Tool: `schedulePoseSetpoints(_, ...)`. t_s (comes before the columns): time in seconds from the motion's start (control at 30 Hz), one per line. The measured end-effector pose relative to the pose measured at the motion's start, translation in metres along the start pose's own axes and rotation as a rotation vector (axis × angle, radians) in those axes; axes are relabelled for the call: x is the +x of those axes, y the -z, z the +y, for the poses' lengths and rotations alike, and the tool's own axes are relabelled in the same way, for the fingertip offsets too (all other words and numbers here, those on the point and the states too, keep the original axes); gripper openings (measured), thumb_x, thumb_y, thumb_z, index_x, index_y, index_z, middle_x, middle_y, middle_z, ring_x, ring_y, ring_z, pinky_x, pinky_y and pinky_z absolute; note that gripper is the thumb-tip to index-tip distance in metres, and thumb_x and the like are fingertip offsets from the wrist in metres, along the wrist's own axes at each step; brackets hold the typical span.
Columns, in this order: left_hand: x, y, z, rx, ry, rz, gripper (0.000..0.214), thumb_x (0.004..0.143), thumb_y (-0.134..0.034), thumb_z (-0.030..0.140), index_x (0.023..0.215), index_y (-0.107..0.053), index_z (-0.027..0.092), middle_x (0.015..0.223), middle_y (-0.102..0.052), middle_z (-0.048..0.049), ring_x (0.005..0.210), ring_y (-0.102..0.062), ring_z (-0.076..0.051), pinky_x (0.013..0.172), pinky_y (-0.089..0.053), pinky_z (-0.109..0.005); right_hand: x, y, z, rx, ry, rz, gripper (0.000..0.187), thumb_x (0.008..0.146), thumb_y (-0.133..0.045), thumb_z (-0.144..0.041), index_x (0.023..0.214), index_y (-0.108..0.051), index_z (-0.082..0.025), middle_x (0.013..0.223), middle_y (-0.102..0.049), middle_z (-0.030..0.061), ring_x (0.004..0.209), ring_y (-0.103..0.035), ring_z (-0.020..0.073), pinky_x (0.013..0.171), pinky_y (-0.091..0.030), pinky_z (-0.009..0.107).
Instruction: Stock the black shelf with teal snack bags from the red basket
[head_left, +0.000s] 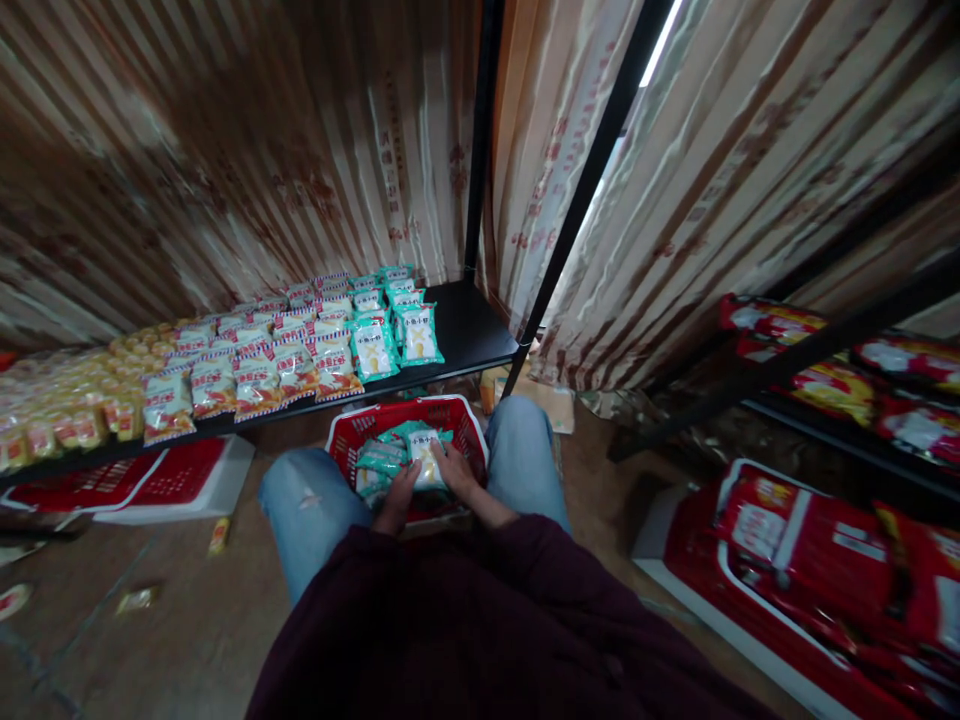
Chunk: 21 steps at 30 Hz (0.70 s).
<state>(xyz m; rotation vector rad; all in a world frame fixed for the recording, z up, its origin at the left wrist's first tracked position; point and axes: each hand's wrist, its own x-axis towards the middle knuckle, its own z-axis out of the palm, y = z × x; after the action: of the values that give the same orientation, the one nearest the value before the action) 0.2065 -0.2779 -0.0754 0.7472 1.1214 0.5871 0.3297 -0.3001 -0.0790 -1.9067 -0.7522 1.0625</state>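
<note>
A red plastic basket (pixel 471 428) sits between my knees with several green-and-white snack bags (pixel 384 455) inside. Just over these, my left hand (pixel 397 498) and my right hand (pixel 456 472) grip one snack bag (pixel 426 462) from its two sides. Its white front faces up toward me. My right fingers lie over the bag's upper right part, while my left thumb is at its left edge. The undersides of both hands are hidden. Ahead, matching green snack bags (pixel 375 345) stand in rows at the right end of the stocked part of the black shelf (pixel 472 325).
Striped-edge snack bags (pixel 285 365) and small yellow packs (pixel 82 425) fill the shelf leftward. Black posts (pixel 577 200) rise at the corner. A red basket of red packages (pixel 832 550) stands right, another basket (pixel 180 475) under the shelf. Small wrappers (pixel 139 600) lie on the floor.
</note>
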Motion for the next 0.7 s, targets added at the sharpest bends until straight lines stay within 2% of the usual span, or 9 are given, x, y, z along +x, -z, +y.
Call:
schedulePoseSetpoints(0.13,0.002,0.007,-0.004,-0.075,-0.025,-0.050,0.041,0.077,-0.065,0.037,0.110,-0.063,0.012,0.106,-0.070,-0.0125,0.097,-0.066,-0.025,0.092,-0.050,-0.040,0.002,0.000,0.001,-0.094,0.010,0.005,0.045,0.090,-0.039,-0.051,0.106,-0.065,-0.018,0.105,-0.068,0.0094,0.101,-0.059,0.0230,0.093,-0.039,0.033)
schedulePoseSetpoints(0.3,0.005,0.010,-0.005,-0.074,-0.053,-0.031,0.040,0.074,-0.069,0.040,0.103,-0.066,0.013,0.107,-0.070,-0.0113,0.102,-0.064,-0.025,0.093,-0.049,-0.038,0.004,0.002,-0.001,-0.146,0.028,0.018,0.045,0.093,-0.034,-0.048,0.108,-0.064,-0.018,0.106,-0.067,0.0092,0.100,-0.059,0.0219,0.089,-0.041,0.031)
schedulePoseSetpoints(0.5,0.006,0.009,-0.005,-0.076,-0.088,-0.033,0.048,0.072,-0.069,0.047,0.103,-0.065,0.011,0.109,-0.069,-0.0118,0.101,-0.063,-0.025,0.092,-0.048,-0.039,0.004,0.000,-0.002,-0.169,0.007,0.038,0.054,0.094,-0.027,-0.048,0.100,-0.068,-0.014,0.099,-0.069,0.0119,0.093,-0.060,0.0231,0.084,-0.043,0.032)
schedulePoseSetpoints(0.7,0.005,0.012,0.000,-0.057,-0.145,0.052,0.035,0.075,-0.066,0.042,0.094,-0.067,0.013,0.106,-0.069,-0.0095,0.111,-0.057,-0.023,0.098,-0.043,-0.033,0.007,-0.004,0.001,-0.147,-0.013,0.024,0.053,0.093,-0.029,-0.047,0.097,-0.070,-0.013,0.097,-0.070,0.0118,0.091,-0.061,0.0223,0.085,-0.044,0.032)
